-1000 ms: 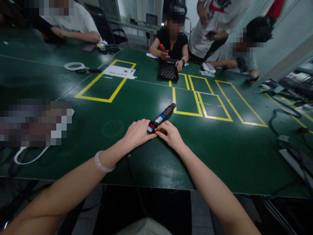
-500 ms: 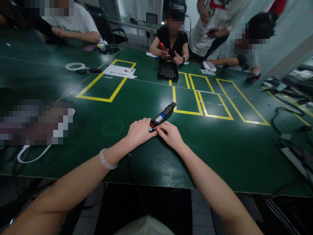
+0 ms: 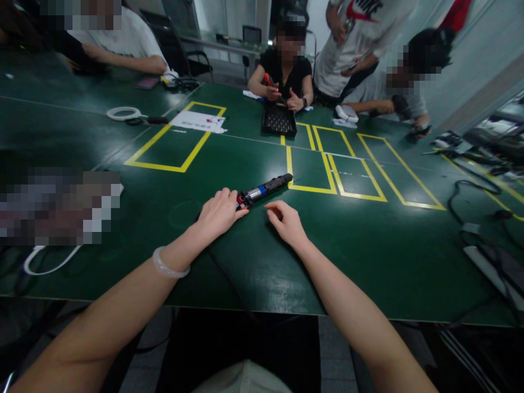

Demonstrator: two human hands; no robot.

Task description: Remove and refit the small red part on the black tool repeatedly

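Observation:
An electric screwdriver lies on the green table, its inner parts exposed: a silver motor section, a blue band and red parts near the rear. Its dark tip points away to the right. My left hand is closed over the rear end and hides part of it, with the thumb along the near side. Just right of the tool, my right hand rests at the table, apart from it. Its fingers are loosely bent, with a gap between thumb and forefinger and nothing visible in them. A dark cord runs from near my left hand toward the table edge.
Yellow tape outlines mark the green table. Across it, a person holds a red-handled tool above a black tray. A white ring-shaped item and paper lie left; cables lie right.
The screwdriver's rear end has swung left with my left hand, so it lies flatter across the view. My right hand has come off it, and its fingers have parted.

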